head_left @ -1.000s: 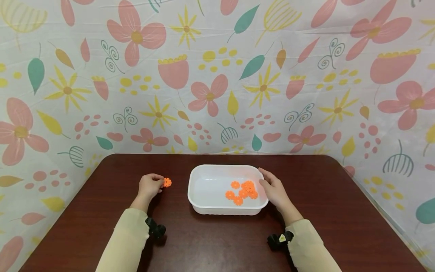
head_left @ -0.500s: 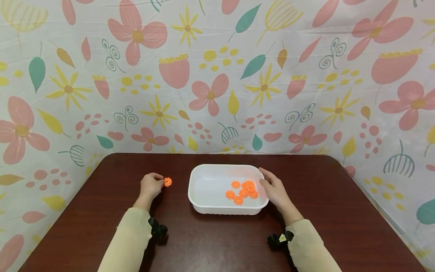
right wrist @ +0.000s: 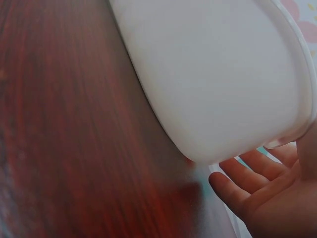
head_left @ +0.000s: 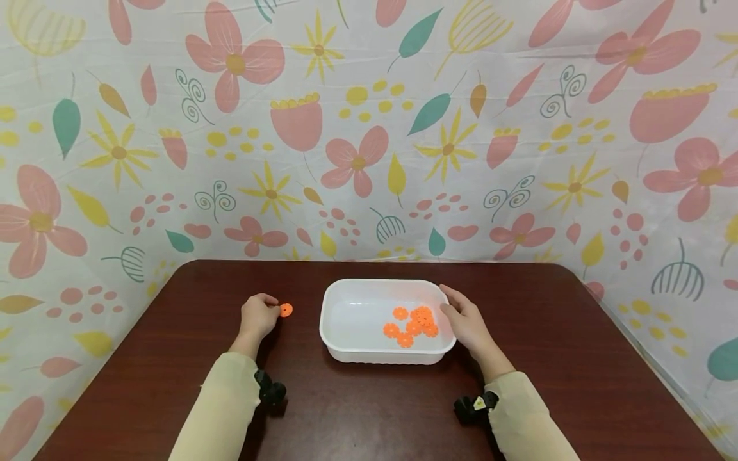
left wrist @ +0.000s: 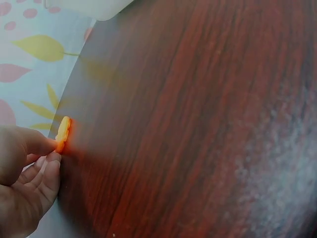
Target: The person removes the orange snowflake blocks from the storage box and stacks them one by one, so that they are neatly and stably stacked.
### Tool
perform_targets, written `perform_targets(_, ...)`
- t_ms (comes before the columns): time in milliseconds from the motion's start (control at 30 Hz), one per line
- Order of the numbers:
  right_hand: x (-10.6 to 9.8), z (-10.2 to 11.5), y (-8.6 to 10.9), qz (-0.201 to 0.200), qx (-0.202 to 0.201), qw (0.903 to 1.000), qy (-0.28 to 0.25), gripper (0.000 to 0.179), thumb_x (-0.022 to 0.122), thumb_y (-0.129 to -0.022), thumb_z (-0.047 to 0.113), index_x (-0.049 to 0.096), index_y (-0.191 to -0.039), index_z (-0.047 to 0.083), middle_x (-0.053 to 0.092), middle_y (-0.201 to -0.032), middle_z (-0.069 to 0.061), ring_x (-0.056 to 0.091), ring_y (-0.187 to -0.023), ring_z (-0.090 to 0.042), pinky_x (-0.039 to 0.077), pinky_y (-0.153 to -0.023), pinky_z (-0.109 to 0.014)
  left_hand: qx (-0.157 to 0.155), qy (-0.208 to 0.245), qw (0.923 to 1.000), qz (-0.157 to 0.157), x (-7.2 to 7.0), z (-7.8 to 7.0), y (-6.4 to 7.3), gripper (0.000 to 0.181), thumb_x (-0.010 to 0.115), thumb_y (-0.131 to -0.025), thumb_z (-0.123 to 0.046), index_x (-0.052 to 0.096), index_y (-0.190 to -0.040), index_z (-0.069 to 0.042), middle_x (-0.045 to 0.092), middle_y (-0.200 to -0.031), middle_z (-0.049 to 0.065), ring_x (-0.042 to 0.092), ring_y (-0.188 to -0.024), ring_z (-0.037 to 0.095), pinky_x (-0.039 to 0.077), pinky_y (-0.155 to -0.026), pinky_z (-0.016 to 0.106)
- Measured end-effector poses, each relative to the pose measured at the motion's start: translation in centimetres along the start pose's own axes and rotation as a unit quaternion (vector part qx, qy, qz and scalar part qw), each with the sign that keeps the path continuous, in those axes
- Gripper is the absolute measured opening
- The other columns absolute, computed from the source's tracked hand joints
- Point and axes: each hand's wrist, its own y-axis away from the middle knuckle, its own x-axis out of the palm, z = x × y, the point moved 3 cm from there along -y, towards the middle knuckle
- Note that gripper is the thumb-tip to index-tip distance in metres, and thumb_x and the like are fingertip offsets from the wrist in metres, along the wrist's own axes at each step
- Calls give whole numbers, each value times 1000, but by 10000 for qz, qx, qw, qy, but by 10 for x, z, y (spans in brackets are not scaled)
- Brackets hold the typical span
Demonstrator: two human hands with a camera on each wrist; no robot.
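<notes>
My left hand [head_left: 258, 316] pinches an orange notched plastic disc [head_left: 286, 310] between thumb and fingertips, left of the tub. Seen edge-on in the left wrist view, the disc [left wrist: 63, 134] stands upright just above the fingertips. A white rectangular plastic tub [head_left: 352, 352] sits mid-table. My right hand [head_left: 466, 320] holds its right end, thumb over the rim. In the right wrist view, the fingers [right wrist: 242, 176] lie along the outside wall, and the thumb is hidden behind the tub. Several similar orange discs [head_left: 405, 340] lie in the right half of the tub, some overlapping.
The dark reddish-brown wooden table [head_left: 369, 410] has rounded far corners. Behind it hangs a white cloth [head_left: 369, 141] printed with flowers and leaves. A small black camera [head_left: 271, 389] is strapped to the left wrist, another black camera [head_left: 474, 406] to the right.
My left hand has shifted slightly right with the orange disc, which has turned a little in the fingers. The right hand, tub and discs inside stay as they were.
</notes>
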Motion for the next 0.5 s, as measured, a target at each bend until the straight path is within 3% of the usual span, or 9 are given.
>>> perform_targets(233, 1, -1, 1, 4, 74, 10000, -21, 47, 42, -99, 17, 36, -145, 10, 37, -148, -19, 34, -138, -33, 34, -109, -48, 23, 201, 9998, -15, 0, 3, 1, 23, 55, -92, -12, 62, -110, 2, 62, -106, 23, 61, -85, 30, 53, -69, 36)
perform_targets(500, 0, -1, 0, -34, 73, 10000, -1, 47, 42, -99, 18, 37, -145, 11, 37, -148, -19, 34, -138, -33, 34, -109, -49, 401, 461, 9972, -439, -3, -9, 8, 27, 55, -93, -18, 60, -113, 0, 61, -107, 20, 58, -91, 31, 52, -72, 38)
